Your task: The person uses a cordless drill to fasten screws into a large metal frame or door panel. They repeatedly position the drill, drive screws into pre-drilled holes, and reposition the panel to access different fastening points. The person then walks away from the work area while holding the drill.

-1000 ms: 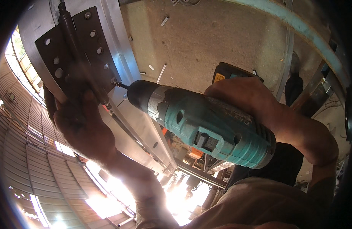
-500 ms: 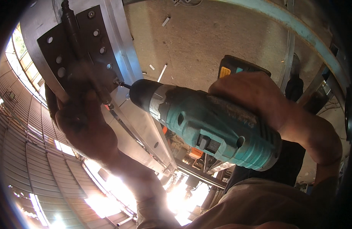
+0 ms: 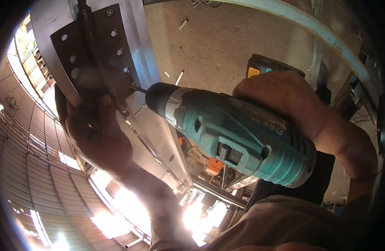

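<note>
A dark brown door hinge (image 3: 105, 44) with a long central barrel and round holes lies against a silver metal frame (image 3: 144, 48) at the upper left. My left hand (image 3: 102, 136) grips its lower end, the thumb on the front and the fingers partly hidden behind the edge. My right hand (image 3: 280, 98) is wrapped round the handle of a teal and black cordless drill (image 3: 230, 129). The drill points left, its bit (image 3: 139, 88) meeting the hinge's lower right corner, where a screw seems to sit. A screw head (image 3: 109, 13) shows in the top right hole.
A curved pale-blue metal bar (image 3: 309, 27) crosses the upper right. Small offcuts (image 3: 180, 78) lie on the concrete floor (image 3: 213, 46). An orange object (image 3: 214, 166) stands beyond the frame. Corrugated wall (image 3: 46, 167) and bright daylight fill the lower left.
Hinge, frame and both hands have shifted slightly right in the picture. The drill bit stays at the same corner of the hinge, and both hands keep their grips.
</note>
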{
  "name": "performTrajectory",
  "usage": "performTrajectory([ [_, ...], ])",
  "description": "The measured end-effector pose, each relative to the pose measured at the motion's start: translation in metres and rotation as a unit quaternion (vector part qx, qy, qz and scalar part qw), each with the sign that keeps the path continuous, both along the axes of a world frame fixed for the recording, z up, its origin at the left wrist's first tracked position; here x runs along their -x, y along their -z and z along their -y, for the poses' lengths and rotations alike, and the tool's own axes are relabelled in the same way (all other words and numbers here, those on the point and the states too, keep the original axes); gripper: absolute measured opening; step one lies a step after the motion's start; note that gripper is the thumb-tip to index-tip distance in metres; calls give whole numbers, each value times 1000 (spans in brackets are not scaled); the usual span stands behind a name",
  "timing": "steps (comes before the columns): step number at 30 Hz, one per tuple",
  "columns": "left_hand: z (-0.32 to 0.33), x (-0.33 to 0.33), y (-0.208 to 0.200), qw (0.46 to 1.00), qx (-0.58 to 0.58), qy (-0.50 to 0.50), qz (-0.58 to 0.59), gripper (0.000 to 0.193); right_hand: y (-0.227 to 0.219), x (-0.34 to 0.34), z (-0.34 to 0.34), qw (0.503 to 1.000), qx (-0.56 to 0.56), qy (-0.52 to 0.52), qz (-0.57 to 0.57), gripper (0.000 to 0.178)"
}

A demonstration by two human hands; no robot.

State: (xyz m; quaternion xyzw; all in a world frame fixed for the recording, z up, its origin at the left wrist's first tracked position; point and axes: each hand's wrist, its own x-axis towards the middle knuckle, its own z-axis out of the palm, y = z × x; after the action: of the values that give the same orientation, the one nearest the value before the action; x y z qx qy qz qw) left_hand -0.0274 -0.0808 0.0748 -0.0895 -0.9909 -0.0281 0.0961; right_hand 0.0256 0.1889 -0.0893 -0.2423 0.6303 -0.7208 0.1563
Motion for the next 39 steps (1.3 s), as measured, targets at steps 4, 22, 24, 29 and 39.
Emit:
performTrajectory([
  [4,0,-4,-2,999,29,-14,-3,28,-5,4,-5,1000,3,-23,14,33],
  [22,-14,-4,7,988,-139,-69,6,27,-15,18,-12,999,-8,-22,-26,38],
  [24,-13,-4,4,992,-104,-68,11,29,-17,19,-13,999,-21,-33,-23,39],
  [29,-8,-4,5,995,-89,-46,1,26,-23,19,-14,997,-68,-37,-26,40],
  [39,-7,-3,1,999,-11,-19,25,39,-21,16,-11,997,-59,-31,-23,40],
])
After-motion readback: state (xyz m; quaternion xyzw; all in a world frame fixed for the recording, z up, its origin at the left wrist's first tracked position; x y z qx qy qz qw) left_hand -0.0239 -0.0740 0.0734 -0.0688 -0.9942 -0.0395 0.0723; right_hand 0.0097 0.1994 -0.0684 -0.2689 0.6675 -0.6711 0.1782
